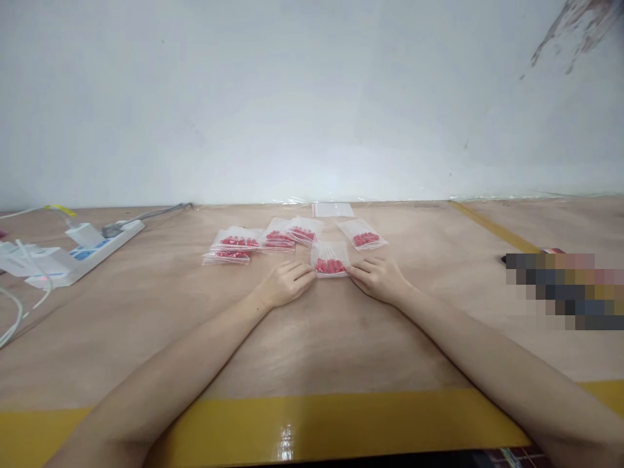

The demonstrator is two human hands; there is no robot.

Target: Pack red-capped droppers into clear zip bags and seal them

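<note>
A small clear zip bag (pixel 330 255) with several red pieces in its lower part lies flat between my hands. My left hand (pixel 291 282) has its fingers closed at the bag's lower left corner. At the lower right corner, my right hand (pixel 377 278) pinches the bag's edge. Behind it lie more bags of the same kind: a stack (pixel 233 242) at the left, overlapping bags (pixel 292 233) beside that, and a single bag (pixel 363 234) to the right. What exactly the red pieces are is too small to tell.
A white power strip (pixel 82 260) with plugged-in chargers and cables is at the left. Flat white bags or sheets (pixel 333 210) rest near the wall (pixel 312 104). Yellow tape (pixel 273 422) runs along the table's front edge. A blurred-out area (pixel 570 289) covers something at the right.
</note>
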